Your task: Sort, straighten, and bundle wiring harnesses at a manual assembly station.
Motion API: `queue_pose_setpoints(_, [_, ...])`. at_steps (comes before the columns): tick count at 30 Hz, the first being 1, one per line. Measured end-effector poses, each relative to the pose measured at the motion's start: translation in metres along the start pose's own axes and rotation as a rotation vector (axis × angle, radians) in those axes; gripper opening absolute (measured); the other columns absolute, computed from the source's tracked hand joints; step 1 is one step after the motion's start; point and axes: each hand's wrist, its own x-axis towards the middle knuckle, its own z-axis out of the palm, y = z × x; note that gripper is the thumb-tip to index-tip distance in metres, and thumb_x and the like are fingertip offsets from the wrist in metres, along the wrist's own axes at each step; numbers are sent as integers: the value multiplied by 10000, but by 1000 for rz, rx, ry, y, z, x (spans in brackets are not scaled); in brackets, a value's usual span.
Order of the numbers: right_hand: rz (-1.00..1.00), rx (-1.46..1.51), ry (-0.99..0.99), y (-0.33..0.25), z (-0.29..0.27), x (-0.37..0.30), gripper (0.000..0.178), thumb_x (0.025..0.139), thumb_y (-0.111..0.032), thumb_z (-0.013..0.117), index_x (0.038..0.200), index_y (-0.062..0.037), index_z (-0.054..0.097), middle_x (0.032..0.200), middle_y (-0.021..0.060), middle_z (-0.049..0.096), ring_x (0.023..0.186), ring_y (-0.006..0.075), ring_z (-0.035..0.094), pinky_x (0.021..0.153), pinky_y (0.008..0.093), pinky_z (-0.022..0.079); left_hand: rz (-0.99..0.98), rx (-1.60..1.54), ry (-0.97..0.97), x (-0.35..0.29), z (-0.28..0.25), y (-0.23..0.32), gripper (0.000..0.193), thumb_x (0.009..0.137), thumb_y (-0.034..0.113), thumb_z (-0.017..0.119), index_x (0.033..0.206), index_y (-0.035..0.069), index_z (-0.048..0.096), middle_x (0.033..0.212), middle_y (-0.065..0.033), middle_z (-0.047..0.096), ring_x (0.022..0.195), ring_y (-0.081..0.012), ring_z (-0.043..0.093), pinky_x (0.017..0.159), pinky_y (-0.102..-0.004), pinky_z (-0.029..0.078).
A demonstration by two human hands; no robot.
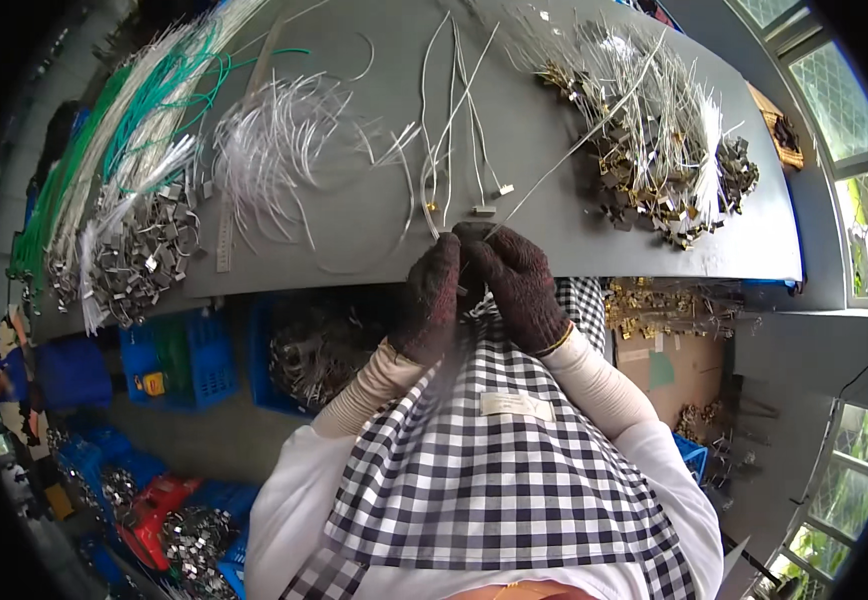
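Meeting close together at the near edge of the table [564, 250], the left hand [432, 295] and the right hand [524, 290] wear dark knitted gloves. The left hand is narrow, with its fingers pressed together around the ends of thin white wires [426, 130], which run away from it over the grey table top. The right hand is also bent inward, its fingertips just beside those of the left; what it holds I cannot tell, because the fingers hide it. One long wire [599, 125] goes from near its fingertips toward the pile on the right.

Just beyond the hands lie two small pale connectors [505, 190], near each other, at the ends of wires. Left of them, a loose bundle of clear strips [279, 145] spreads over the table, and beside it is a flat ruler-like strip [225, 235]. Farther left there is a heap of small metallic pieces [149, 255], with white and green wires [79, 185] behind it. On the right side rests a large pile of dark and brass-coloured pieces [654, 180] with their wires. Below the table stands a blue crate [216, 365].
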Motion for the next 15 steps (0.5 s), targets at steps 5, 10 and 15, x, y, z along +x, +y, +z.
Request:
queue_pose_setpoints(5, [-323, -479, 108, -22, -33, 29, 303, 989, -18, 534, 1275, -16, 633, 1159, 115, 690, 1063, 171, 674, 899, 290, 548, -91, -83, 11, 2, -1, -18, 421, 1079, 327, 462, 1297, -7, 597, 965, -51, 668, 795, -117, 609, 698, -271, 499])
queue_pose_setpoints(10, [-36, -145, 83, -31, -22, 22, 289, 992, -13, 507, 1236, -31, 661, 1144, 146, 694, 1061, 207, 670, 926, 310, 528, -58, -82, -51, 4, -2, -19, 392, 1082, 247, 448, 1356, -13, 553, 1101, -106, 658, 872, -141, 628, 746, -286, 521])
queue_pose_setpoints(15, [-121, -189, 118, -6, -7, 15, 266, 1005, -136, 530, 1188, -48, 700, 1089, 137, 709, 1046, 215, 673, 907, 329, 515, -10, 192, -163, 5, -6, -38, 407, 1080, 227, 441, 1407, -7, 504, 1208, -143, 628, 964, -182, 653, 802, -301, 550])
